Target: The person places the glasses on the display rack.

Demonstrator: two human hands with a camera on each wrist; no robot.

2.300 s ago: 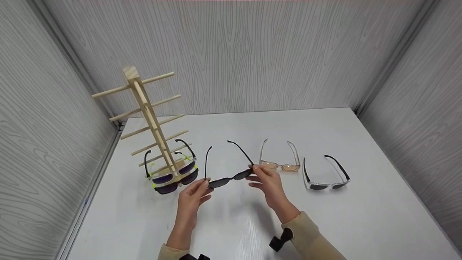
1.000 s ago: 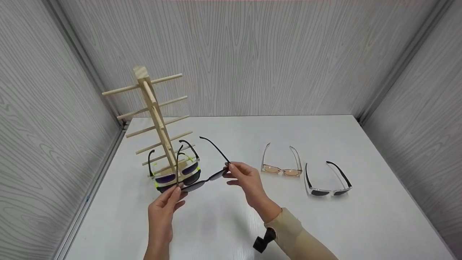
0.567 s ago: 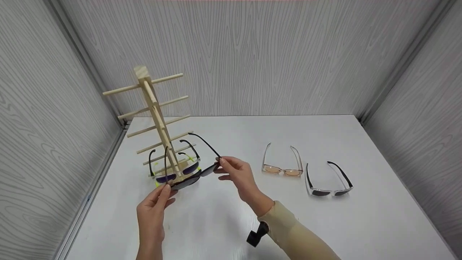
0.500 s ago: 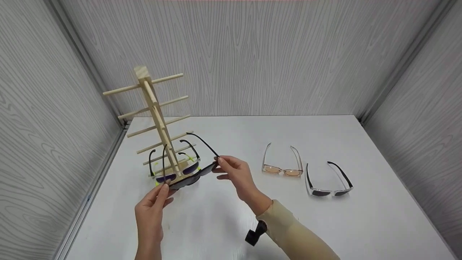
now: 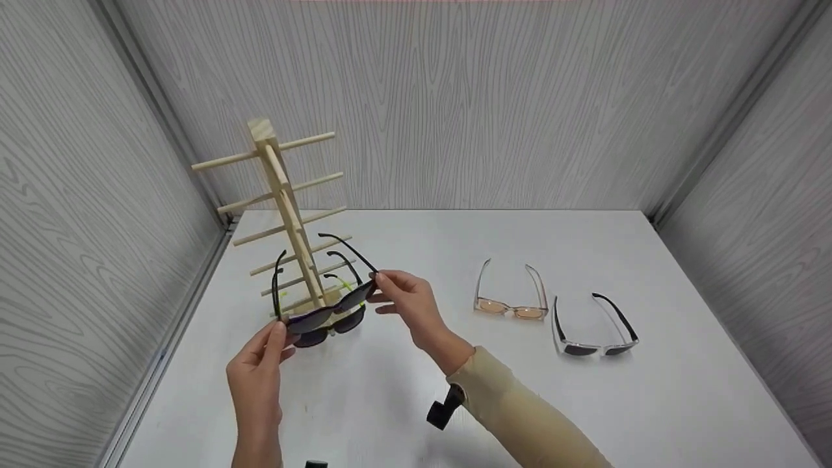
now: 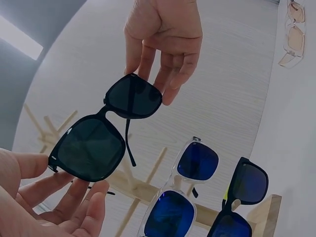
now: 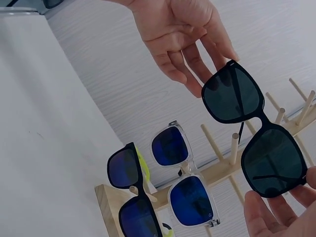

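A pair of black sunglasses (image 5: pixel 311 320) hangs lenses toward me in front of the wooden rack (image 5: pixel 296 234), temples unfolded toward it. My left hand (image 5: pixel 257 364) pinches its left hinge corner between thumb and fingers. At the other corner my right hand (image 5: pixel 413 309) pinches the frame the same way. On the lower pegs sit clear-framed sunglasses with blue lenses (image 6: pixel 170 215), mostly hidden in the head view. Below them hang black sunglasses with neon-yellow temples (image 5: pixel 350 320). In both wrist views the held pair is apart from those two; whether its temples touch a peg I cannot tell.
Pale glasses with orange lenses (image 5: pixel 510 308) lie on the white table (image 5: pixel 403 416), right of the rack. Beside them lie clear-framed sunglasses with black temples (image 5: pixel 596 349). Grey wood-grain panels (image 5: pixel 455 104) enclose the back and sides.
Both hands have carried the black sunglasses left and slightly up to the rack. Their lenses now overlap the clear-framed pair in the head view. The glasses on the table stayed put.
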